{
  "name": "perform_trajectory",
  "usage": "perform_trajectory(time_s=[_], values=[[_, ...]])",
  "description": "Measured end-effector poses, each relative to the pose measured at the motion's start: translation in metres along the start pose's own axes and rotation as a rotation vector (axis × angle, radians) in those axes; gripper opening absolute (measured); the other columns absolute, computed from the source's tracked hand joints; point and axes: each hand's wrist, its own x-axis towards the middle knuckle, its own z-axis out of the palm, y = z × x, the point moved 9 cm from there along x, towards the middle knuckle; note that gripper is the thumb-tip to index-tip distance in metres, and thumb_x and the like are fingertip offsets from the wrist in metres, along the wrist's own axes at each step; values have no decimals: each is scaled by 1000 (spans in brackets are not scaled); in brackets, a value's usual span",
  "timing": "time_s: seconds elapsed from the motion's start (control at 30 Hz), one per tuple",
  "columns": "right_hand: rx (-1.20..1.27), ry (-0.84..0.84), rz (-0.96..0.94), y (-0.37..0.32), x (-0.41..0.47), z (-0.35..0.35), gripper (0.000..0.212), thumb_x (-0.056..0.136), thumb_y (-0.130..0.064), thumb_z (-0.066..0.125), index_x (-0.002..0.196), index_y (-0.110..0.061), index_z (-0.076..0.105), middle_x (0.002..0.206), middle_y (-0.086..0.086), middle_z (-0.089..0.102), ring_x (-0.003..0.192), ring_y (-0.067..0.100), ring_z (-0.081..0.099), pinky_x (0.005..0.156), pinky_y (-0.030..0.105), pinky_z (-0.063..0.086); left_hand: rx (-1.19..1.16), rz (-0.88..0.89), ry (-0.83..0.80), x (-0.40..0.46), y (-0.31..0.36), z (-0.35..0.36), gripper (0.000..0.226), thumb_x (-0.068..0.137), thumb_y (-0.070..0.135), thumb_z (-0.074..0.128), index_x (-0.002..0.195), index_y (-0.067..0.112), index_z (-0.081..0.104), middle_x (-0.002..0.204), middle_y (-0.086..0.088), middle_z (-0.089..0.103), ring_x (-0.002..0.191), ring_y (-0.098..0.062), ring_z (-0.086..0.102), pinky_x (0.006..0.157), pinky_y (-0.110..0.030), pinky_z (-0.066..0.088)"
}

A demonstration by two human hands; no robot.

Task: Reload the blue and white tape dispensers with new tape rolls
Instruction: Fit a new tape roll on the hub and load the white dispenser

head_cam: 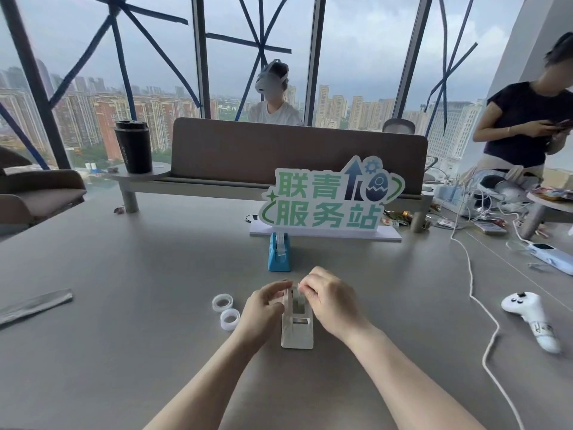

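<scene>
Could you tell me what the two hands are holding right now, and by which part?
Both the left hand and right hand grip the white tape dispenser by its upper end, one on each side.

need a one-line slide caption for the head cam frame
Both hands, left and right, work at the top of the white tape dispenser; two tape rolls wait beside it, blue dispenser behind.

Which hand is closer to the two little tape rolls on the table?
Left. The left hand is just right of the two tape rolls, almost beside them. The right hand is farther away, on the other side of the white tape dispenser.
</scene>
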Motion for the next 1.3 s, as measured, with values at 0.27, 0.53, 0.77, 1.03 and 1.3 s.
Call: perform_trajectory(time_s=[0.27, 0.53, 0.77, 1.03, 1.3], values=[[60, 68, -46, -13, -32, -8, 23, 93, -35, 52, 78, -19, 62, 84, -6, 61, 73, 17, 63, 59, 36, 54, -40, -17, 37, -15, -2, -1, 63, 57, 9, 41, 109, 32, 70, 100, -5, 75, 68, -9, 60, 63, -22, 45], [11, 127, -75, -29, -60, -17, 24, 92, -38, 51, 79, -23, 65, 84, -10, 63, 71, 9, 62, 57, 27, 51, 37, -40, 34, -37, -2, -3, 51, 78, -8, 46, 112, 24, 66, 82, 12, 67, 67, 16, 63, 64, -11, 50], [-56, 133, -87, -32, -78, -8, 12, 87, -29, 64, 77, -23, 67, 84, -11, 61, 82, 10, 58, 56, 24, 51, 54, -33, 14, -47, 0, -2, 49, 74, -4, 47, 111, 21, 68, 61, 23, 72, 71, 2, 64, 67, -19, 51], [-97, 95, -69, -28, -80, -1, 5, 77, -26, 75, 75, -23, 71, 81, -11, 62, 78, 11, 61, 54, 25, 54, 17, -40, -8, -47, -2, -3, 52, 61, 10, 45, 103, 29, 69, 70, 11, 77, 79, -22, 73, 80, -43, 58], [44, 126, 29, -12, -85, -7, 16, 84, -30, 62, 71, -22, 67, 77, -11, 64, 74, 8, 59, 62, 25, 49, 60, -32, 13, -45, -4, -5, 45, 62, 12, 46, 93, 37, 68, 74, 11, 76, 81, -19, 73, 82, -41, 57]])
